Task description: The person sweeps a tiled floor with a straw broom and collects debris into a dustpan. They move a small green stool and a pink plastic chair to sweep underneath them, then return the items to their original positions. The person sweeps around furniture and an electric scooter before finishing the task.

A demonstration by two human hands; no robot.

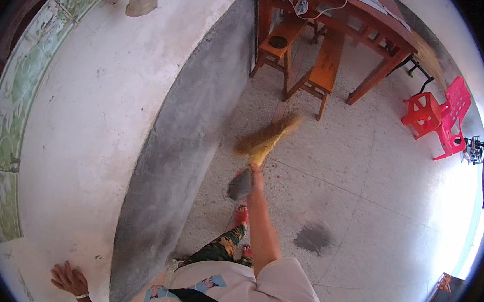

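Note:
My right arm stretches forward over the floor. Its hand (pixel 256 167) is closed around the yellow upper part of a short broom (pixel 266 140), whose brown bristles fan out past the fingers. Motion smears both the hand and the bristles. The broom is in front of my feet, close to the wall base; whether it touches the floor I cannot tell. At the lower left my left hand (pixel 69 280), with a pale bracelet at the wrist, lies spread against the white wall (pixel 92 124). A dark grey shape (pixel 241 184) shows just beside my right wrist, too blurred to name.
A grey wall base (pixel 176 129) runs along my left. Ahead are a red-brown wooden table (pixel 369 22) and wooden benches (pixel 328 56). A red plastic stool (pixel 422 114) and a pink chair (pixel 455 110) are at the right. A dark patch (pixel 313 237) marks the floor.

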